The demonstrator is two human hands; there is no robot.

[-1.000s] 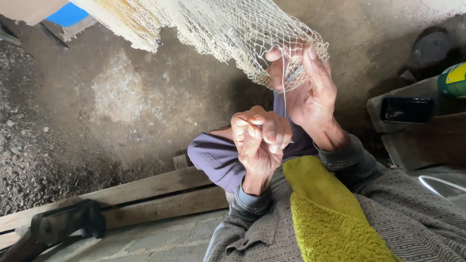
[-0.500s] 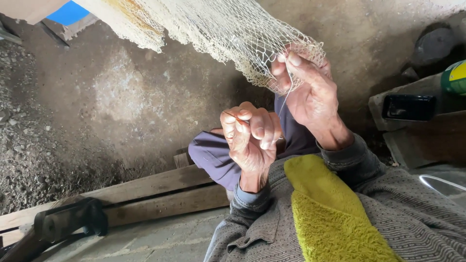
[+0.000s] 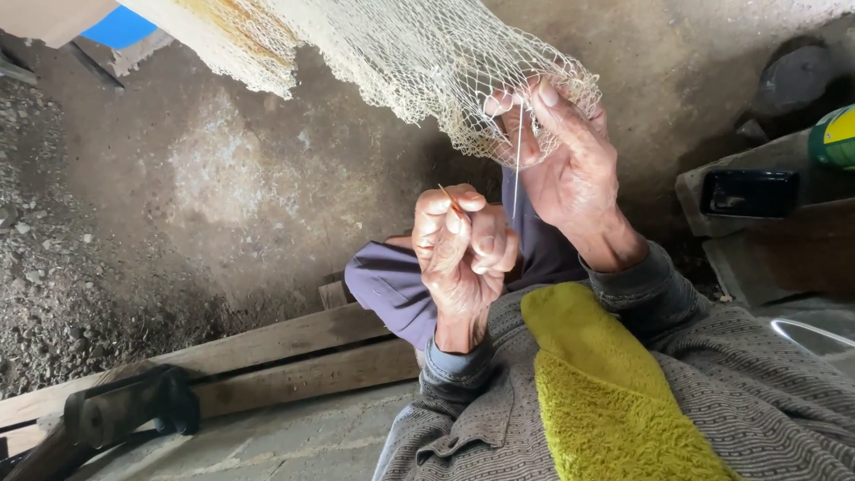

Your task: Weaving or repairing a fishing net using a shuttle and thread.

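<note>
Pinching a thin netting needle (image 3: 451, 202) in curled fingers, my left hand (image 3: 463, 249) sat nearest me. At one o'clock from it, my right hand (image 3: 570, 165) gripped the cream net's (image 3: 401, 53) edge, a thread (image 3: 517, 156) hanging taut between them above the dirt floor (image 3: 223, 178).

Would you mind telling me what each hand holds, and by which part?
The right hand grips the net at its lower edge. The left hand pinches a thin needle near its tip.
</note>
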